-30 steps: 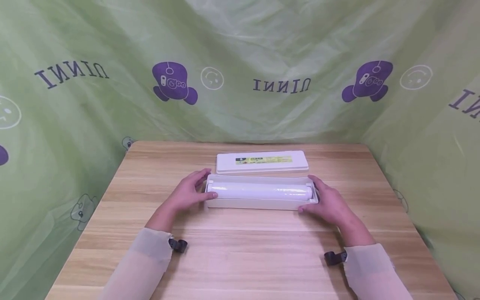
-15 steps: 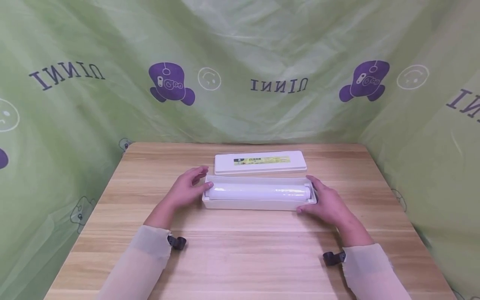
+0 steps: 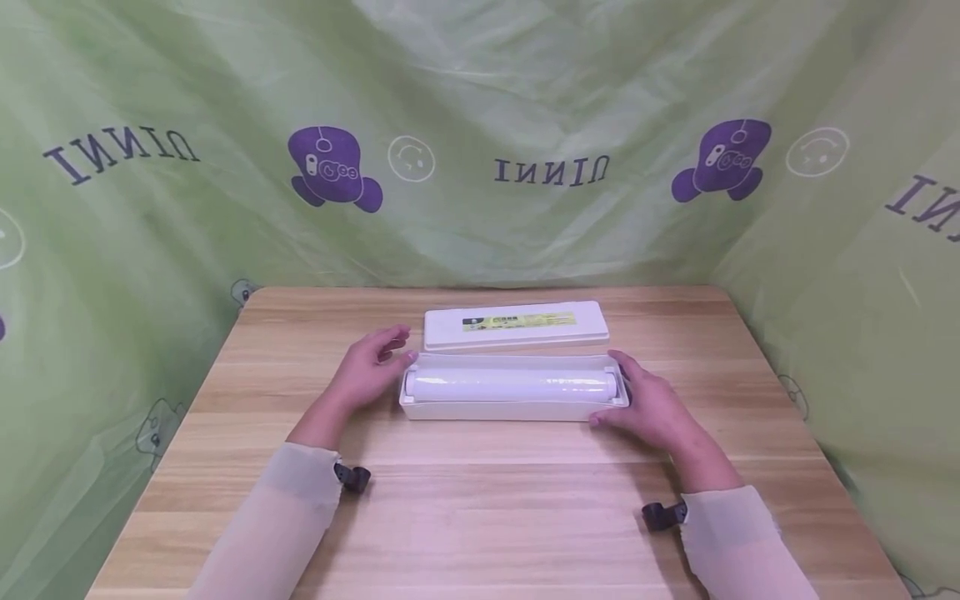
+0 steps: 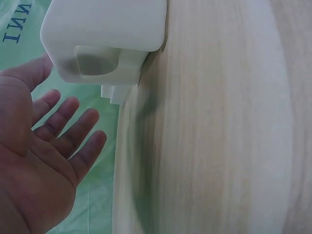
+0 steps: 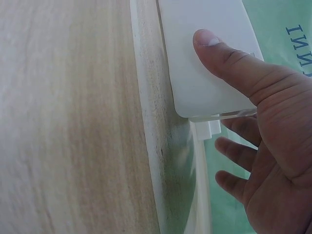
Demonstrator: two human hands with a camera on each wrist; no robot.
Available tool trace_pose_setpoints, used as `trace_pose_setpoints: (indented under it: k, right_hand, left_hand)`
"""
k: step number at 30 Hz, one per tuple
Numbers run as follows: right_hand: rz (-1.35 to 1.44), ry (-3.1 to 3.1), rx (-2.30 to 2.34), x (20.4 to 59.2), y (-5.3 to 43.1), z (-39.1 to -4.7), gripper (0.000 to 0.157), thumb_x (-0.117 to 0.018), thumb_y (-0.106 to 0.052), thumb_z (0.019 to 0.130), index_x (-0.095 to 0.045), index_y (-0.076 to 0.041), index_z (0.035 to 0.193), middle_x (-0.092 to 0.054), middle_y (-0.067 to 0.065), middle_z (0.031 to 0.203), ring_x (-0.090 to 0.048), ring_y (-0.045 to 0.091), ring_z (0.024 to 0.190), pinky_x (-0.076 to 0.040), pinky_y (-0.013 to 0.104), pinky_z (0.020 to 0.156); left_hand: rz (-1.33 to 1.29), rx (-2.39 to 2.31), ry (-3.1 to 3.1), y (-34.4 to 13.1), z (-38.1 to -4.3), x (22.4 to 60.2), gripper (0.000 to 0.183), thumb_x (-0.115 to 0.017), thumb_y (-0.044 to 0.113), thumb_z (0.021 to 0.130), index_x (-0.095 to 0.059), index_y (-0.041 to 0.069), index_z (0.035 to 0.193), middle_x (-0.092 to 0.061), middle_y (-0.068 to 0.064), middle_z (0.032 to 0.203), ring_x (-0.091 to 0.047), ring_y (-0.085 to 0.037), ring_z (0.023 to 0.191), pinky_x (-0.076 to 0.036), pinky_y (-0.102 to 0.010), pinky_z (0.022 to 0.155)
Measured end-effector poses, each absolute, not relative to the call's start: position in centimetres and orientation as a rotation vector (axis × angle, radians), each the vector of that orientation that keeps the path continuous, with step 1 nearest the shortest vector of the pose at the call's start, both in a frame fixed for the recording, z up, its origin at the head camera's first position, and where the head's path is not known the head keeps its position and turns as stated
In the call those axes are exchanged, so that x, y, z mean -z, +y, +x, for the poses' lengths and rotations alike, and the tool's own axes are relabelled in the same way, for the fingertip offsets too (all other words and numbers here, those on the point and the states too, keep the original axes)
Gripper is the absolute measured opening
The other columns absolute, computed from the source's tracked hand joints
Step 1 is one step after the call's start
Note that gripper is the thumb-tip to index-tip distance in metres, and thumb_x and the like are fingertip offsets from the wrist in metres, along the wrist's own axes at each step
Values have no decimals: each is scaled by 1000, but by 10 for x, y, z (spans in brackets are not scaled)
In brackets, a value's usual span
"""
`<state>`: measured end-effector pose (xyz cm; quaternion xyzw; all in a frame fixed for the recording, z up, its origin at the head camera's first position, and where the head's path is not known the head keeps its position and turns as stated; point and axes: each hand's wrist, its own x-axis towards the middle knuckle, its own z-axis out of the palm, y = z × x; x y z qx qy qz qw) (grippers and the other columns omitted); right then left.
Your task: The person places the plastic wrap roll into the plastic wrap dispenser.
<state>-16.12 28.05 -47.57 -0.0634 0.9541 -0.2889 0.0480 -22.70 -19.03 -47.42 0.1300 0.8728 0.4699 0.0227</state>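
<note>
A long white plastic dispenser box [image 3: 495, 412] lies lidless on the table, with a roll of cling film [image 3: 510, 386] inside it. Beside its left end is my left hand [image 3: 363, 373], fingers extended and loosely spread, the thumb close to the upper rim. In the left wrist view that palm [image 4: 44, 170] holds nothing; whether the thumb touches the box, I cannot tell. My right hand [image 3: 652, 408] grips the box's right end, thumb on the front wall and index finger behind. The right wrist view shows that thumb [image 5: 229, 61] flat against the wall, the other fingers partly hidden.
Behind the box lies its white lid [image 3: 525, 335] with a yellow-green label. Both stand on a wood-grain table [image 3: 480, 500]. A green printed curtain [image 3: 450, 233] hangs round the back and sides. A small black camera [image 3: 352, 477] sits at each wrist.
My left thumb has come off the box's front left edge and moved up and left, the hand drawing slightly back. My right hand keeps its grip on the right end.
</note>
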Motion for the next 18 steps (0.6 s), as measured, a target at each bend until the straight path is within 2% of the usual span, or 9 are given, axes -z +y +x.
trace_pose_setpoints:
  k: [18]
  right_hand:
    - [-206,2915,883,474,280,-160,123,-95,-52,69,-27,-10,162,-52,33,146,-53,52,130,-42,66,111]
  left_hand:
    - [380,-1461,2711,-190,-245,481,64,-73,32,98,-52,5,151,-58,-15,146,-56,-34,134,-44,-49,116]
